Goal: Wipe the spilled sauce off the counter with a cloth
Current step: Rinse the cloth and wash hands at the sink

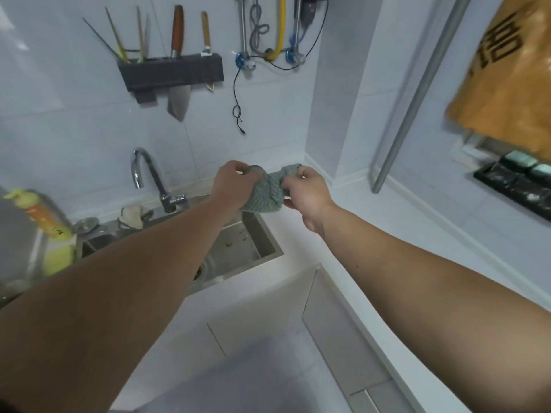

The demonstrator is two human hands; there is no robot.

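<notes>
A white L-shaped counter runs from the lower middle up to the corner at 12 o'clock and off toward 3 o'clock. A stainless steel sink is set into it at 9 o'clock, with a chrome faucet at its back rim. A black tray lies on the counter at 3 o'clock.

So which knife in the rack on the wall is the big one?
The knife with the dark reddish-brown handle. Its wide silver blade hangs out below the black rack. The other knife has a lighter, thinner handle and only its small tip shows below.
</notes>
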